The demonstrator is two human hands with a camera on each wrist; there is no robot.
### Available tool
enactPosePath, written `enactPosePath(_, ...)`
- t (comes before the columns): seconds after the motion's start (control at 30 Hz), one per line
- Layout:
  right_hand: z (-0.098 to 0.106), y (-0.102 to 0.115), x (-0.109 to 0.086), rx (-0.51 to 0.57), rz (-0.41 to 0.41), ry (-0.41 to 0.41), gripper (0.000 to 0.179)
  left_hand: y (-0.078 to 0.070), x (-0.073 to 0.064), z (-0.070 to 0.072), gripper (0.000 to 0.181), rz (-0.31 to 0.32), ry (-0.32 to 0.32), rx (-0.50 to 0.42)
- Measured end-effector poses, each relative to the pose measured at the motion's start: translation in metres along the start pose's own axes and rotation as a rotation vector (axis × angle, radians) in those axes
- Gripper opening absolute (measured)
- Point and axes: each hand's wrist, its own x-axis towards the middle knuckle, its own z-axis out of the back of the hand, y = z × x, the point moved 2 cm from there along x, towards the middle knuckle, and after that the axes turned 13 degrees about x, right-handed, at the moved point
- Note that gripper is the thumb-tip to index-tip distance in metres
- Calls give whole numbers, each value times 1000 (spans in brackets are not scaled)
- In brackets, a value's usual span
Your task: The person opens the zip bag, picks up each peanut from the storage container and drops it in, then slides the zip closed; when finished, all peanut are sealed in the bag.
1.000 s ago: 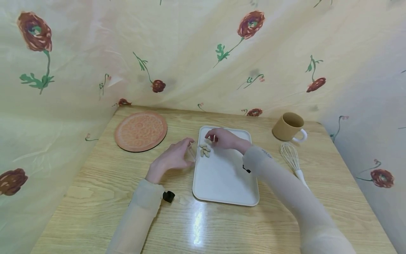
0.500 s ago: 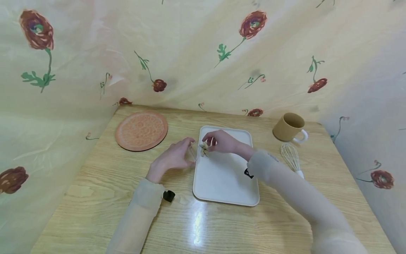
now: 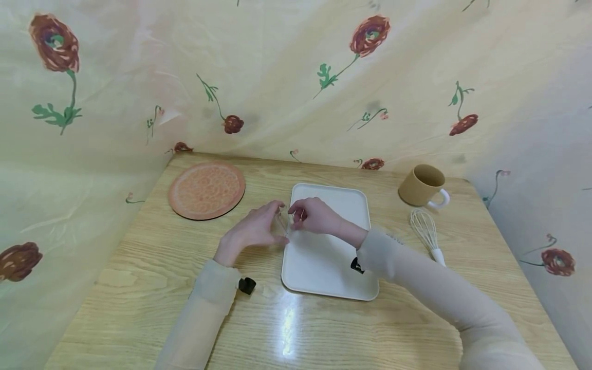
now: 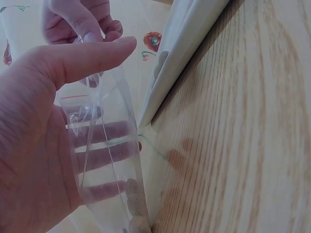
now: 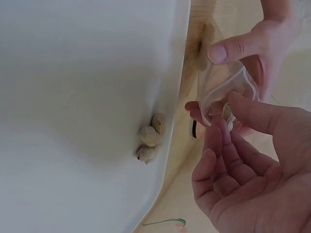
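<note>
My left hand (image 3: 253,228) holds a clear plastic bag (image 4: 109,160) upright beside the left edge of a white tray (image 3: 330,267). Its thumb is on one side of the bag and its fingers are spread behind the other. Peanuts (image 4: 136,201) show through the film low in the bag. Between thumb and fingertips, my right hand (image 3: 319,216) pinches a peanut (image 5: 227,115) at the bag's open mouth. A few more unshelled peanuts (image 5: 149,136) lie on the tray near its rim; in the head view the right hand mostly hides them.
A round orange patterned mat (image 3: 206,191) lies at the back left of the wooden table (image 3: 152,288). At the back right stands a tan mug (image 3: 418,187) with a white handle, and a whisk (image 3: 425,231) lies in front of it. A flowered sheet hangs behind the table.
My right hand first moved down onto the peanuts on the tray, then left to the bag with one pinched. The left hand has stayed nearly still, holding the bag.
</note>
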Motion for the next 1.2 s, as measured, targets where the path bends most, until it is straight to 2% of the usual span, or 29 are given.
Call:
enactPosePath(0.37, -7, 2, 0, -19, -15, 3, 36, -1, -1, 1, 81, -14, -10, 1)
enactPosePath(0.73, -5, 5, -2, -14, 37, 7, 31, 1, 0, 0, 82, -12, -13, 25)
enactPosePath(1.2, 14, 0, -1, 13, 69, -13, 24, -1, -1, 1, 81, 0, -3, 16)
